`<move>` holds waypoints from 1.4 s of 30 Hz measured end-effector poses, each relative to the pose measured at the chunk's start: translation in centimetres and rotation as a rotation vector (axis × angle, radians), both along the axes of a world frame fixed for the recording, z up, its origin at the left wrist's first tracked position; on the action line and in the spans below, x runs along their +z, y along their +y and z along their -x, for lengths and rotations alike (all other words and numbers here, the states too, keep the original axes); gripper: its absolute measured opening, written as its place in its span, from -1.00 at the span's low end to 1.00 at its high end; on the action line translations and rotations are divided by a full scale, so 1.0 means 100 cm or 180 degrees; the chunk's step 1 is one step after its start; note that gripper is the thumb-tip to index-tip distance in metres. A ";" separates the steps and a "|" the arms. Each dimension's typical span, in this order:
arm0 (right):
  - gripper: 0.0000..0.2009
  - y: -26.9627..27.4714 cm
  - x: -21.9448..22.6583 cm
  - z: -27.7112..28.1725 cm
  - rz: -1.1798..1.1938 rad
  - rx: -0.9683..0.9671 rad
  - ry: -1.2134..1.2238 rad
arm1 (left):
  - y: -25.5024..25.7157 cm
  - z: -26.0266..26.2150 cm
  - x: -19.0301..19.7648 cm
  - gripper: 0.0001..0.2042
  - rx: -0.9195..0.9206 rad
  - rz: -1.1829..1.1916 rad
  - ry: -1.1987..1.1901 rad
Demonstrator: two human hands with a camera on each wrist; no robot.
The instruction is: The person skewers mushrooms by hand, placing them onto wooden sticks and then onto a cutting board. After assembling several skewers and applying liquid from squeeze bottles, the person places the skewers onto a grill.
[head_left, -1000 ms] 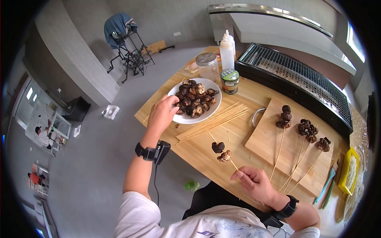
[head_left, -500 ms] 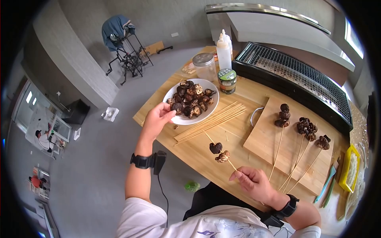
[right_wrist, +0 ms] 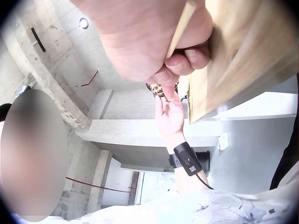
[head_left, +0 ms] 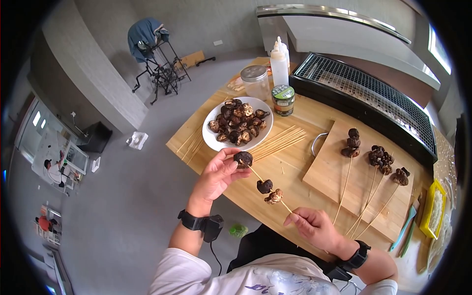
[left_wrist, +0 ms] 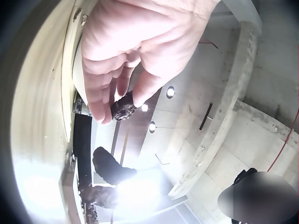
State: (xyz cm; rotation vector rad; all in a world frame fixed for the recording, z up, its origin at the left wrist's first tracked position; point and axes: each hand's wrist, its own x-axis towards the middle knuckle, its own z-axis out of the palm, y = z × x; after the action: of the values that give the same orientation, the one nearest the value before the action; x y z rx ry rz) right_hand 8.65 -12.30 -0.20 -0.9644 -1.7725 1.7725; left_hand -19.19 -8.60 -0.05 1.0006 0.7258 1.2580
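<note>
My right hand (head_left: 306,222) pinches the near end of a thin bamboo skewer (head_left: 283,205) that slants up to the left, with two dark mushrooms (head_left: 269,191) threaded on it. My left hand (head_left: 231,164) pinches a third dark mushroom (head_left: 243,158) at the skewer's far tip. In the left wrist view the fingers (left_wrist: 105,100) and thumb hold that mushroom (left_wrist: 122,108). The right wrist view shows my right hand (right_wrist: 180,58) curled round the skewer (right_wrist: 181,25). A white plate (head_left: 212,141) heaped with mushrooms sits just beyond my left hand.
Loose bamboo skewers (head_left: 280,141) lie beside the plate on the wooden table (head_left: 246,191). A cutting board (head_left: 334,182) holds three finished mushroom skewers. Behind stand a black grill (head_left: 366,93), a green-lidded jar (head_left: 284,99), a clear jar (head_left: 255,81) and squeeze bottles (head_left: 280,64). A yellow tray (head_left: 434,211) lies far right.
My left hand left the plate with a mushroom and brought it down to the skewer's tip. The right hand and skewer stayed nearly still.
</note>
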 end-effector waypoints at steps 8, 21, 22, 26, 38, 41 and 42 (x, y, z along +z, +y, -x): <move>-0.80 0.001 0.000 0.000 -0.0011 0.0072 -0.0066 | -0.002 -0.006 -0.001 -0.61 0.0011 0.0071 -0.0124; -0.82 0.000 0.001 0.001 -0.0044 0.0062 -0.0128 | -0.005 -0.008 -0.008 -0.61 -0.0017 0.0043 -0.0197; -0.82 0.000 0.001 0.001 -0.0075 0.0055 -0.0176 | -0.006 -0.010 -0.006 -0.60 0.0045 0.0039 -0.0138; -0.82 0.000 0.000 0.001 -0.0073 0.0055 -0.0182 | -0.007 -0.013 -0.007 -0.60 0.0220 -0.0138 0.0264; -0.84 -0.002 0.009 0.003 -0.0332 0.0017 -0.0435 | -0.020 -0.031 -0.008 -0.63 0.0221 -0.0440 0.0780; -0.84 -0.002 0.008 0.002 -0.0354 -0.0014 -0.0378 | -0.024 -0.032 -0.004 -0.63 0.0230 -0.0306 0.0726; -0.83 -0.002 0.009 0.002 -0.0306 -0.0006 -0.0366 | -0.024 -0.032 -0.004 -0.63 0.0229 -0.0307 0.0723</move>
State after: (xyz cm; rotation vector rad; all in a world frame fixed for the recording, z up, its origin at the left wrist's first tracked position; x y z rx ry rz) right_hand 8.46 -12.49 0.65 -1.0463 -1.9076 1.6441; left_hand -15.98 -10.95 -0.41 1.2192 0.8893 1.2634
